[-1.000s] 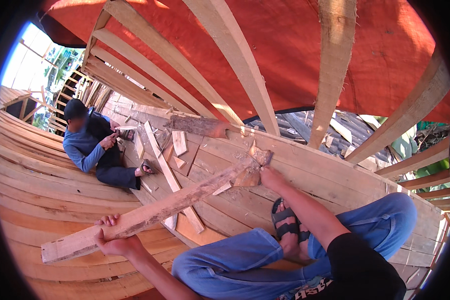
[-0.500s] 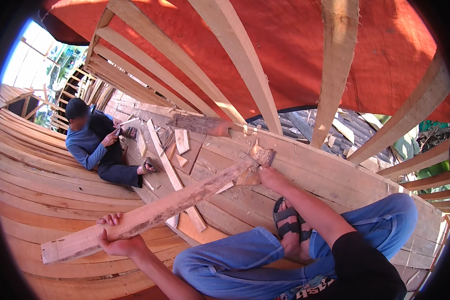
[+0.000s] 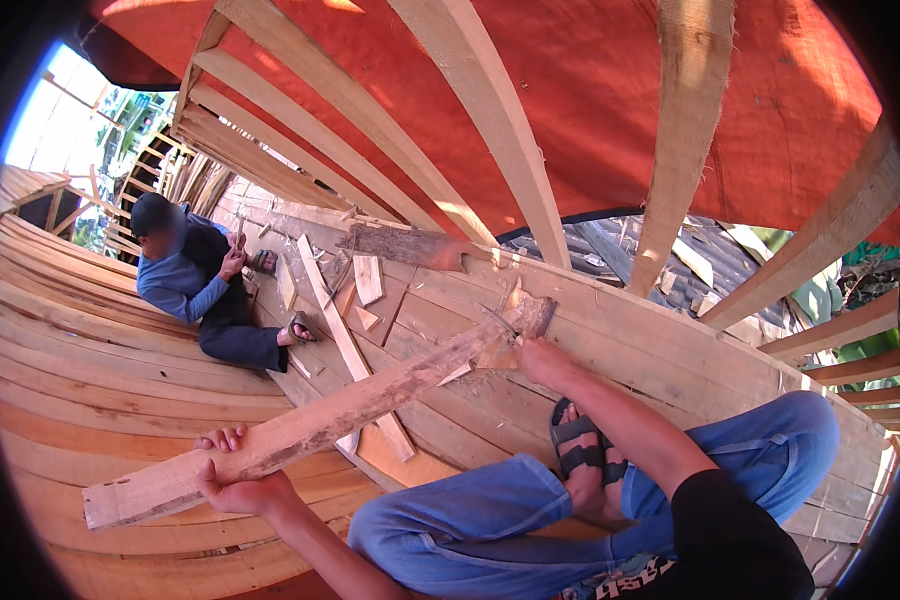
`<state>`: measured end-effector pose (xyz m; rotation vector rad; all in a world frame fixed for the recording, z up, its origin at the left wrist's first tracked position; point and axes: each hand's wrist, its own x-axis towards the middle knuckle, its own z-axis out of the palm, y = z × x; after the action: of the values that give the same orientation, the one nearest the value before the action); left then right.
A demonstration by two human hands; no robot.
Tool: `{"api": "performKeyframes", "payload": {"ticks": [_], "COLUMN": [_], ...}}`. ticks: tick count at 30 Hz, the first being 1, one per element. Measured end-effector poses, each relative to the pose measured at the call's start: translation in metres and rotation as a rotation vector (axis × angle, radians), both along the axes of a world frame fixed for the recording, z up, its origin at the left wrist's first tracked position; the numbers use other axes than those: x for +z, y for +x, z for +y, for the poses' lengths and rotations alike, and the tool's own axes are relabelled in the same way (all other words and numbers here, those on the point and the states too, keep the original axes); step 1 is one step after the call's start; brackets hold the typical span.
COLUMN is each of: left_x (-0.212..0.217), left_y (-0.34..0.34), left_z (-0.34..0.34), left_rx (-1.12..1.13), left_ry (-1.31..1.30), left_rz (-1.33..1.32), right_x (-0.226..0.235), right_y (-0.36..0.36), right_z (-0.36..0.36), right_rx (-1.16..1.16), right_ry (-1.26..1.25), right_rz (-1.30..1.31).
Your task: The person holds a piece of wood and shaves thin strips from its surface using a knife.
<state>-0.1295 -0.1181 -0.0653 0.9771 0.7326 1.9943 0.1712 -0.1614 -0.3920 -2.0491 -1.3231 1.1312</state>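
Observation:
A long, rough wooden plank (image 3: 310, 420) slants across the middle, its near end at the lower left. My left hand (image 3: 238, 478) is wrapped round that near part, fingers over the far edge and thumb below. The plank's far end rests at a chunky wooden block (image 3: 532, 312) on the deck. Beside that end, my right hand (image 3: 547, 362) is closed round the handle of a hand tool with a thin dark blade (image 3: 503, 322). The blade lies against the plank's tip; its handle is hidden in my fist, so the exact kind is unclear.
Offcuts (image 3: 368, 280), a long thin strip (image 3: 355, 350) and chips lie on the plank deck (image 3: 450, 405). A seated co-worker (image 3: 185, 275) works at the left. Upright ribs (image 3: 685, 130) stand before a red tarp (image 3: 590, 90). My sandalled foot (image 3: 578, 455) is near my right forearm.
The blade at the plank's far end has turned and shows longer, lying across the tip. My left hand keeps its hold. The co-worker's hands have risen closer to their chest.

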Motion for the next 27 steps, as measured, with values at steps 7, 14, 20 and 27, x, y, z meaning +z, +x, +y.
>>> {"api": "performKeyframes", "payload": {"ticks": [7,14,20,27], "left_x": [-0.002,-0.001,0.003,0.001], "left_y": [-0.005,-0.004,-0.007,0.003], "left_z": [0.001,0.003,-0.005,0.0], "left_rx": [-0.052,-0.07,-0.022,-0.076], "left_ry": [0.017,0.001,0.012,0.025], "left_rz": [0.013,-0.027,-0.008,-0.014], "right_x": [-0.009,-0.04,0.002,-0.05], "right_y": [0.009,0.027,-0.007,0.017], "right_z": [-0.002,-0.003,0.005,0.003], "right_rx": [-0.063,-0.11,0.049,0.014], "right_ry": [-0.014,0.03,0.002,0.125], "right_rz": [0.001,-0.025,-0.007,-0.099]}}
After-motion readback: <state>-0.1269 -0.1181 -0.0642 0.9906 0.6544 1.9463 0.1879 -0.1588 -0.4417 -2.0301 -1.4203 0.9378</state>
